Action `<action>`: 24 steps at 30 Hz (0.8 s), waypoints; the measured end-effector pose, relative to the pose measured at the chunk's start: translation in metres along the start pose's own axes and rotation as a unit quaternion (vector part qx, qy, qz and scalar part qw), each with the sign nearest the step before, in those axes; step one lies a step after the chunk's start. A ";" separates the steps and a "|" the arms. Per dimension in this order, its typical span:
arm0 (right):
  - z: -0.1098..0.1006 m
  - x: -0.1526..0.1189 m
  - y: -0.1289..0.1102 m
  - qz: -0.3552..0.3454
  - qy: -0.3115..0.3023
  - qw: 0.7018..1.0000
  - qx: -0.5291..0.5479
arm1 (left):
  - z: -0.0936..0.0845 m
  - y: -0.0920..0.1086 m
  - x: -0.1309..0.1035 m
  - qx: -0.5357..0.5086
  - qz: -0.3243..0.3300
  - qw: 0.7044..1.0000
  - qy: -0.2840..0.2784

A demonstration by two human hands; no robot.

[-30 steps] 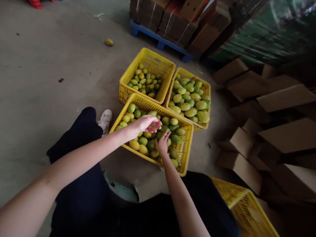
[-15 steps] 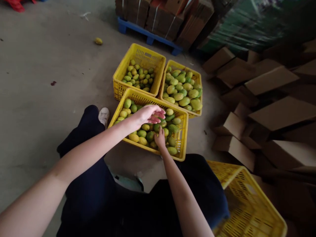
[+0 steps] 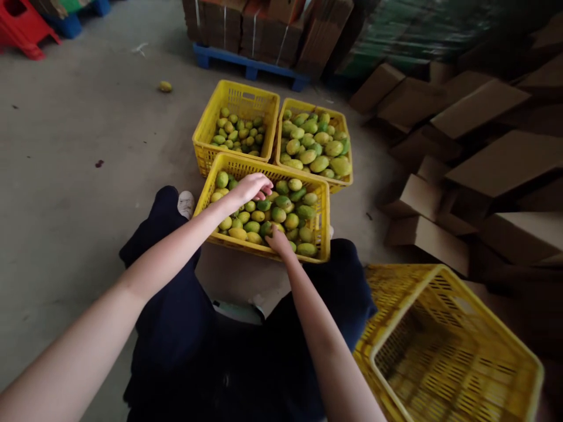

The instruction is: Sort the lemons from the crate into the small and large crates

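A yellow plastic crate point(image 3: 328, 225) stands in front of me, full of oval green-and-yellow fruits point(image 3: 278, 214) that look like lemons or small mangoes. Over the middle of it hovers my left hand point(image 3: 254, 187), palm down, fingers loosely bent and apart, with no fruit visible in it. My right hand point(image 3: 280, 241) reaches in at the near side, its fingers closed about a yellowish fruit point(image 3: 278, 227) among the others. The hand's back partly hides its grip.
Two more yellow crates of fruit stand behind, a left one point(image 3: 197, 138) and a right one point(image 3: 349, 176) with larger fruits. An empty tilted crate point(image 3: 440, 275) is by my right knee. Cardboard boxes point(image 3: 484, 158) lie right; a blue pallet point(image 3: 250, 64) and red stool point(image 3: 26, 29) stand farther back.
My view has shifted, bringing more of the red stool and the empty crate into sight. My left hand has drawn back leftward over the fruits; the right hand's fingers have lowered onto a fruit.
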State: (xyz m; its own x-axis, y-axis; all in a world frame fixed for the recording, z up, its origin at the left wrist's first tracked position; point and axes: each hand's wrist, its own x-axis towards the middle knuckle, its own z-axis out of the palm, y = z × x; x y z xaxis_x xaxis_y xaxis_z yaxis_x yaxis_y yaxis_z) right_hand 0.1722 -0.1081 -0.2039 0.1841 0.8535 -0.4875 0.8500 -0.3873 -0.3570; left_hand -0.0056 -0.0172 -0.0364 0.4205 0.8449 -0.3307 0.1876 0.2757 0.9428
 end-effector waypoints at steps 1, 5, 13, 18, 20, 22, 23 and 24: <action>0.000 -0.003 -0.001 0.000 0.002 1.000 -0.005 | 0.001 -0.011 0.002 0.063 0.010 0.998 -0.003; -0.004 -0.017 -0.002 0.008 0.021 1.000 -0.018 | 0.000 -0.074 -0.004 0.280 0.022 0.959 0.023; -0.006 -0.026 -0.008 0.024 0.053 0.998 -0.029 | -0.024 -0.149 -0.011 0.305 -0.093 0.948 0.002; -0.007 -0.024 -0.008 0.020 0.049 0.998 -0.030 | -0.040 -0.142 -0.004 0.304 -0.106 0.946 0.029; -0.008 -0.025 -0.007 0.016 0.048 0.998 -0.030 | -0.047 -0.139 -0.003 0.312 -0.104 0.943 0.059; -0.009 -0.026 -0.007 0.013 0.046 0.998 -0.029 | -0.054 -0.135 -0.004 0.320 -0.103 0.938 0.088; -0.009 -0.026 -0.007 0.011 0.045 0.999 -0.029 | -0.058 -0.132 -0.005 0.324 -0.102 0.935 0.100; -0.009 -0.026 -0.007 0.008 0.044 0.999 -0.028 | -0.061 -0.130 -0.006 0.328 -0.101 0.933 0.110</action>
State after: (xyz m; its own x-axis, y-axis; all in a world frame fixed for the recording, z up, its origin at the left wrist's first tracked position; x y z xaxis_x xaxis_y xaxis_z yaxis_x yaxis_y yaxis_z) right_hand 0.1662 -0.1248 -0.1811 0.2387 0.8751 -0.4211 0.8725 -0.3837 -0.3027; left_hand -0.0861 -0.0300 -0.1544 0.1389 0.8997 -0.4138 0.7760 0.1607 0.6099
